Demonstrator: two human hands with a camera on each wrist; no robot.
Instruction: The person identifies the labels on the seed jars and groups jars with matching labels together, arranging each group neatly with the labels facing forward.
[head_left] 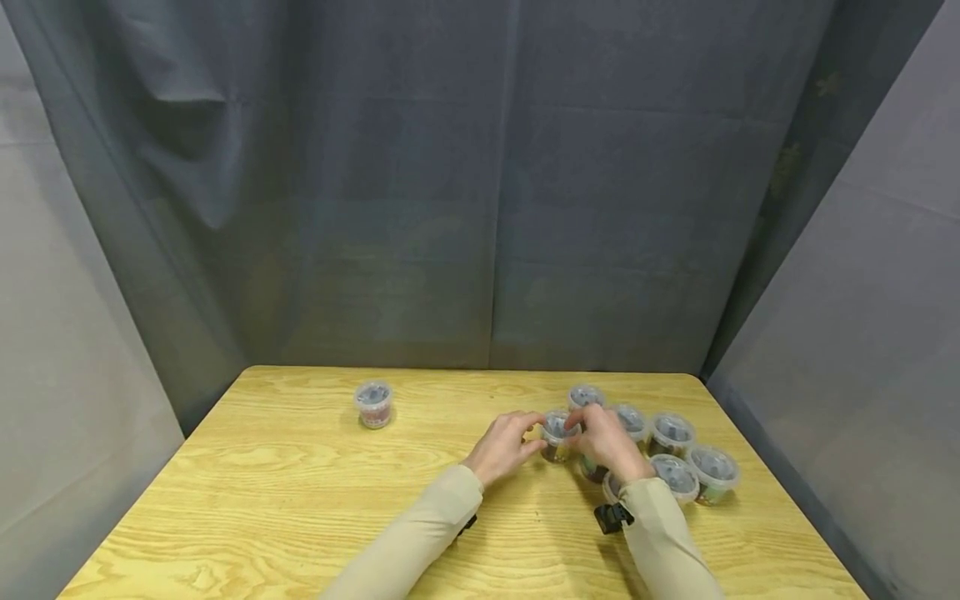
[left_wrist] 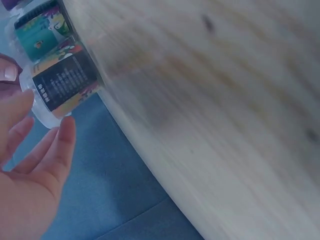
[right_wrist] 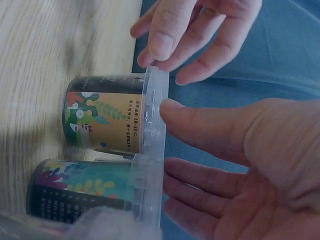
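Note:
A small clear-lidded plastic tub (head_left: 556, 451) with an orange and black label (right_wrist: 112, 117) stands upright at the left edge of a group of similar tubs. From the left, my left hand (head_left: 501, 450) reaches to its lid rim, fingertips (left_wrist: 66, 127) at the edge and fingers spread. My right hand (head_left: 606, 437) comes from the other side, its thumb (right_wrist: 172, 110) at the lid and the other fingers extended by the lid of a teal-labelled tub (right_wrist: 85, 185). Neither hand plainly grips the tub, and the right hand hides part of the group.
Several more lidded tubs (head_left: 715, 468) crowd the right side of the wooden table (head_left: 300, 500). One tub with a reddish label (head_left: 373, 413) stands alone at the back left. A grey curtain (head_left: 390, 208) hangs behind the table, with pale cloth (head_left: 862, 292) on the right.

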